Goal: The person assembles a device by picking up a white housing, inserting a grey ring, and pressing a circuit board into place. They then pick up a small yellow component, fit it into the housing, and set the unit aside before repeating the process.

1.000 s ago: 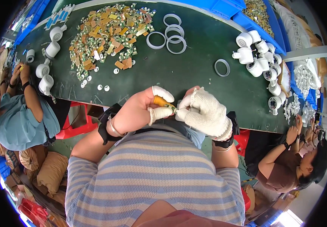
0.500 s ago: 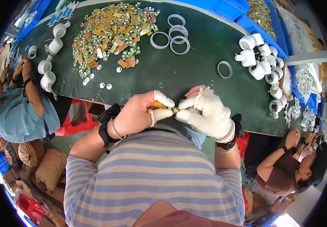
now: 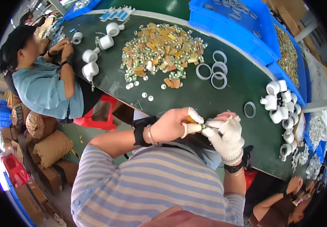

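Observation:
My left hand [image 3: 173, 124] has white covers on its thumb and forefinger. Pinched between them is a small circuit board [image 3: 190, 119] with an orange-yellow part. My right hand [image 3: 227, 138], in a white knit glove with some fingertips bare, closes on the board's other end; whether it grips a further small piece there is hidden. Both hands meet just over the table's near edge. Beyond them lies a heap of small circuit boards [image 3: 159, 47], green with orange and tan pieces. Several white round discs [image 3: 150, 98] are scattered at the heap's near side.
Pale rings [image 3: 219, 80] lie right of the heap, and a single ring [image 3: 250, 109] nearer. White camera-like housings [image 3: 277, 99] cluster at the right, others [image 3: 90, 56] at the left. Blue bins [image 3: 235, 30] line the back. A person [image 3: 46, 81] works at left, another [image 3: 275, 202] at right.
The view has turned left, so the table's things sit farther right in the picture. Both hands stay together at the small circuit board, with only slight finger movement.

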A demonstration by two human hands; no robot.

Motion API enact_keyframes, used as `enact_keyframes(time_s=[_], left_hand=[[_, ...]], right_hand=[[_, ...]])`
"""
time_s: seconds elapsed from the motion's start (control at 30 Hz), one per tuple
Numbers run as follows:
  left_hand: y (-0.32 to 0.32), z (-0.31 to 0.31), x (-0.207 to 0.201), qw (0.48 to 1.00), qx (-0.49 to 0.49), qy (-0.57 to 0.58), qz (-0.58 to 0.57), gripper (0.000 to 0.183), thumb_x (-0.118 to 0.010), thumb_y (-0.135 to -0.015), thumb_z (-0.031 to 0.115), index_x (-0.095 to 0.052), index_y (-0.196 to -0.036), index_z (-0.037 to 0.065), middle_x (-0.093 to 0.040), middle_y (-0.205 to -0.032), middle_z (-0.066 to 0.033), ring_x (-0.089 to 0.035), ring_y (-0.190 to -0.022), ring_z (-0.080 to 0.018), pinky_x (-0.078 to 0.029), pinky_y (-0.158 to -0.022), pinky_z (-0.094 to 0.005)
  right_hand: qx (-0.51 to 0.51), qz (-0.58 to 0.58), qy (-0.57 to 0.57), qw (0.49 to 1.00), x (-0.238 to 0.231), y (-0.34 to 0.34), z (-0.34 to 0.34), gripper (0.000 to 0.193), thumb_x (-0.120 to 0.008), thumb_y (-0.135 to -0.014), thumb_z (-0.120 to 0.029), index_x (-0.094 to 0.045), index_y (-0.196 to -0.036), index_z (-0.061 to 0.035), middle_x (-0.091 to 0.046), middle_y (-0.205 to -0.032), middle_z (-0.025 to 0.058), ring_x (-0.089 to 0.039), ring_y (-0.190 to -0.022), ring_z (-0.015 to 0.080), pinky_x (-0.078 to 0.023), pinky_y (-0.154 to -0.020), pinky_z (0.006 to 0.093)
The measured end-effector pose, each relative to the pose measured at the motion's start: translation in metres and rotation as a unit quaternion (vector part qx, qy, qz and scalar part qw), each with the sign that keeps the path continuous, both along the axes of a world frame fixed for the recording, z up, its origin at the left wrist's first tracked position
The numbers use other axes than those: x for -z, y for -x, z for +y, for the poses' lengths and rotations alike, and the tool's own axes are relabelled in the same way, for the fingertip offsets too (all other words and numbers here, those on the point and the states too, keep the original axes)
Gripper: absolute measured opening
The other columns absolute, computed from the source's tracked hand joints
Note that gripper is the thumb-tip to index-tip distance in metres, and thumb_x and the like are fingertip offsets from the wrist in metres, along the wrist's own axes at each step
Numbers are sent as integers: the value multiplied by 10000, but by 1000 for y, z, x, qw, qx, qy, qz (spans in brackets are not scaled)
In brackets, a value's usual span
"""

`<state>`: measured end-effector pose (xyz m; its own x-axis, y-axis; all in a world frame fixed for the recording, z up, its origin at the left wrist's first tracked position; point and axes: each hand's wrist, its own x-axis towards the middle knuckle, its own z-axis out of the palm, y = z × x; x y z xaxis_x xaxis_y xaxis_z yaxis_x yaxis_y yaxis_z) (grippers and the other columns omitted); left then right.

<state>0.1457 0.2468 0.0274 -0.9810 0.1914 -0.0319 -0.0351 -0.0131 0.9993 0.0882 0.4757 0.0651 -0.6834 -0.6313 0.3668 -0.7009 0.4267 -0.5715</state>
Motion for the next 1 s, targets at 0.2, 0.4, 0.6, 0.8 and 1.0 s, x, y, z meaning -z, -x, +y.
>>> enact_keyframes(time_s=[0.2,0.4,0.6,0.8,1.0], left_hand=[[17,-103,-62,956,-277,71,64,227,-730,-956,122,-674,-1151,20,-740,-1021,-73,-703,-933,-152,-572,-840,-336],[54,-330,-3,874,-320,318,182,653,-681,-1033,192,-380,-1602,83,-637,-1317,-95,-642,-1126,-167,-558,-935,-318],[65,-143,-23,957,-230,105,142,706,-632,-1047,118,-281,-1660,109,-482,-1564,-117,-533,-1352,-212,-466,-1058,-308],[25,-27,-2,998,-26,33,49,798,-722,-952,0,-329,-1638,101,-486,-1561,-121,-552,-1360,-228,-498,-1067,-356],[17,4,-4,985,128,101,56,768,-799,-920,76,-415,-1585,94,-576,-1456,-140,-608,-1294,-231,-517,-1063,-374]], right_hand=[[80,-64,124,987,-3,-6,28,277,-799,-846,-120,-749,-1116,-80,-703,-1149,160,-690,-974,268,-561,-828,364],[151,-182,135,962,16,6,44,175,-754,-952,-116,-752,-1118,-60,-708,-1020,77,-662,-806,124,-541,-716,291],[586,154,-125,785,46,84,166,529,-832,-867,-362,-693,-1275,-56,-742,-1049,181,-718,-890,359,-571,-818,441],[548,-24,9,836,41,95,188,577,-821,-862,-300,-637,-1341,-37,-732,-1011,112,-700,-885,219,-561,-830,351],[229,-217,31,948,-16,9,93,550,-848,-831,-329,-639,-1253,-45,-702,-1113,110,-675,-907,211,-553,-829,360]])
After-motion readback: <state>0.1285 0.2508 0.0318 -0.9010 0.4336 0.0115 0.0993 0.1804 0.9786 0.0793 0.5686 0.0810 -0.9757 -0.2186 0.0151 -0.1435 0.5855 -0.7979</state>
